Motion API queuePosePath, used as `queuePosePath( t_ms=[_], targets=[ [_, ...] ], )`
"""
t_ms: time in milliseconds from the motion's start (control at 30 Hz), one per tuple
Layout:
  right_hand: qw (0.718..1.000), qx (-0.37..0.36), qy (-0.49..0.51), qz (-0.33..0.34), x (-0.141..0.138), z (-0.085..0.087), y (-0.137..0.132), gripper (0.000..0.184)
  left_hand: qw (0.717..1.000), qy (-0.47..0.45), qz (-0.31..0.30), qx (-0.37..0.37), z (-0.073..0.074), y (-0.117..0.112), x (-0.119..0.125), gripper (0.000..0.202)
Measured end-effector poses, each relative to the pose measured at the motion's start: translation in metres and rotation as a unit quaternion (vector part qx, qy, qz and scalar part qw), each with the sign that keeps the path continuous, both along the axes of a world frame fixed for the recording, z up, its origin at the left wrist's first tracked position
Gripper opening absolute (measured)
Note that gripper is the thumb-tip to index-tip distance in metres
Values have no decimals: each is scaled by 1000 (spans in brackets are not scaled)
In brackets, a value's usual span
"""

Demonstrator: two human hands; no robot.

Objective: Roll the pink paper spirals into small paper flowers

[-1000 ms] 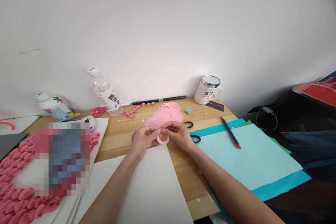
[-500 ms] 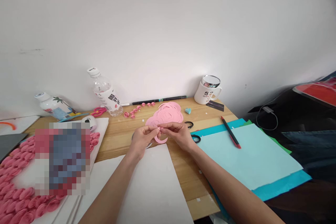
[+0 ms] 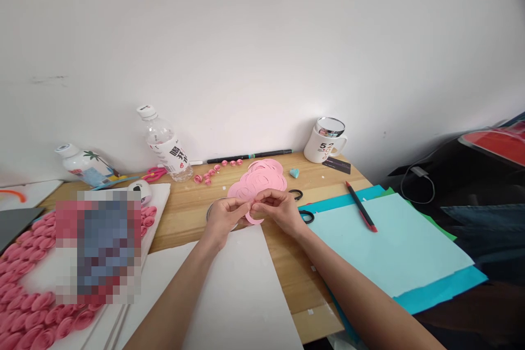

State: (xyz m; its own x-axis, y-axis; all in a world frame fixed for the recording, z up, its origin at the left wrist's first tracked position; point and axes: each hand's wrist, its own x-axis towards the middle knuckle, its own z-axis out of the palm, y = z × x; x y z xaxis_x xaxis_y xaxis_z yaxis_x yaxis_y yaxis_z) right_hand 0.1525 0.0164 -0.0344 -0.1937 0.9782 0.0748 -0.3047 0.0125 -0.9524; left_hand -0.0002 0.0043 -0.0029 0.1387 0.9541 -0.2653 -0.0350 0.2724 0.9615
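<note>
My left hand (image 3: 226,217) and my right hand (image 3: 278,209) meet fingertip to fingertip over the middle of the table. Both pinch a curled pink paper strip (image 3: 255,220), whose loose end hangs in an arc below the fingers. The part between the fingertips is mostly hidden. Just behind lies a pile of pink paper spirals (image 3: 262,178). Small rolled pink paper flowers (image 3: 198,179) sit to the left of that pile. A pair of scissors (image 3: 307,217) lies by my right hand, its blades covered. A round object (image 3: 210,213) is partly hidden behind my left hand.
White sheets (image 3: 233,284) lie under my forearms. At left is a board ringed with pink paper flowers (image 3: 36,284), its middle blurred. A bottle (image 3: 166,147) and a mug (image 3: 324,142) stand along the wall. Blue sheets (image 3: 394,246) at right carry a black-and-red pen (image 3: 361,206).
My fingertips have drawn closer together around the strip. Its hanging end has shifted slightly to the right. Other things stay where they were.
</note>
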Motion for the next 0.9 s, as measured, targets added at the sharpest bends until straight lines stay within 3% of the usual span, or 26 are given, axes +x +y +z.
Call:
queuePosePath(
  t_ms=[367,900],
  targets=[
    [998,46,-38,9,2,-2,1,23,1000,-7,26,4,-1,2,-1,31],
    [999,27,-21,5,1,-1,0,22,1000,-5,6,-9,3,-1,0,32]
  ],
)
